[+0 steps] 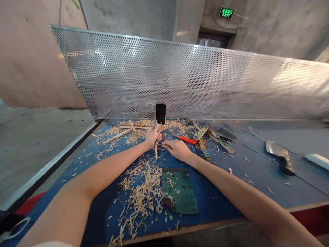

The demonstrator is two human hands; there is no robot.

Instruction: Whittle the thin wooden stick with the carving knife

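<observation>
My left hand (152, 136) is closed around a narrow wooden stick (156, 153), which points down towards me. The stick's upper end, above the fist, looks teal. Just to the right, my right hand (178, 150) pinches a thin blade (160, 144) that meets the stick below my left fist; its handle is hidden by my fingers. Pale wood shavings (144, 192) lie in a heap beneath the stick. Beside them is a worn green sheet (180, 195) that looks like sandpaper. A red-handled knife (188, 139) rests beyond my right hand.
A phone (160, 114) leans upright against the perforated metal screen (164, 73) at the back. More sticks (118, 136) and shavings lie left. Painted wood strips (205, 147) are on the right, with a metal-bladed tool (280, 154) farther along the blue tabletop (216, 195).
</observation>
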